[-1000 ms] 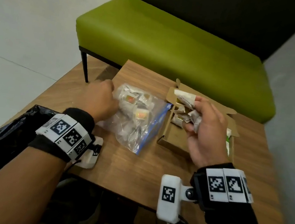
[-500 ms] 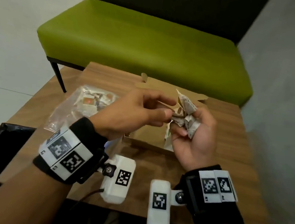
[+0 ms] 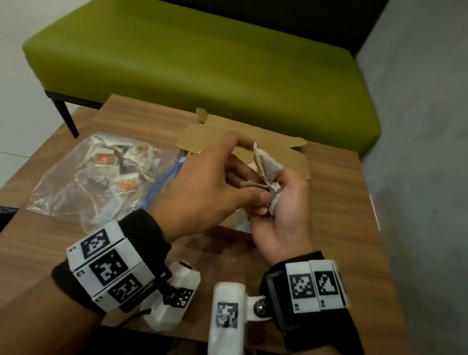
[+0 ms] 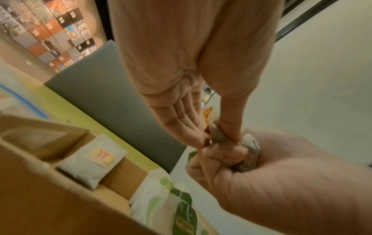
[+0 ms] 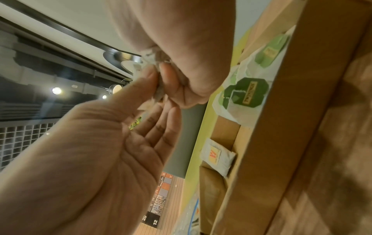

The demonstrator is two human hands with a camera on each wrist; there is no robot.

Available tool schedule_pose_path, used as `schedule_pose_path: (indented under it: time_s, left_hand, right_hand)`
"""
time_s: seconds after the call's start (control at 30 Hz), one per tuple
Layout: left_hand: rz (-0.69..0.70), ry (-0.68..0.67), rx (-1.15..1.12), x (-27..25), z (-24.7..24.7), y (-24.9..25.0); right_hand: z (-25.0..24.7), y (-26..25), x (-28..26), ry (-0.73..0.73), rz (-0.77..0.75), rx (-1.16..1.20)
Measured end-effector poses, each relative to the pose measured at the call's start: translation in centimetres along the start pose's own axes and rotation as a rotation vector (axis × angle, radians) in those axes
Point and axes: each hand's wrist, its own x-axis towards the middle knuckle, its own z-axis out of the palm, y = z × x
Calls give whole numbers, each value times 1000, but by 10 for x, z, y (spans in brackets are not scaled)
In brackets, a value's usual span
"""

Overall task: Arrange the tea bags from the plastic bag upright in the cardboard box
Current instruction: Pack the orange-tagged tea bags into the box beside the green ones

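— Where are your hands?
— Together above the cardboard box (image 3: 293, 161). My right hand (image 3: 282, 209) clutches a bunch of tea bags (image 3: 269, 170); my left hand (image 3: 211, 186) pinches one.
— Any writing?
— A "W" tag on the tea bag in the box (image 4: 94, 160); the green label is unreadable. The plastic bag (image 3: 103, 179) lies at nine o'clock.

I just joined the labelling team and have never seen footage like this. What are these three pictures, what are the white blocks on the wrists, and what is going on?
No robot here: a person works with bare hands. The white blocks are wrist cameras. The wide picture comes from a camera on the head; the other two look along each hand. On the wooden table lie a clear plastic bag of tea bags and an open cardboard box. The right hand grips a bunch of tea bags; the left hand pinches one of them. At least one tea bag already lies in the box.
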Motion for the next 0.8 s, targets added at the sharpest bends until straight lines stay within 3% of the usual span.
schedule_pose_path:
  time_s: [0.27,0.4,0.57,0.8]
  left_hand:
    - [12,-113,64,4,-13,7]
    - [27,-42,35,1,-3,4]
    - [121,3,84,0,2,2]
    - [262,48,141,1,4,0]
  right_hand:
    - [4,-1,-1,-44,-4,-39]
    - [0,-2,3,121,8,3]
    - [0,-4,10,211,-22,114]
    - [1,-6,11,124,33,263]
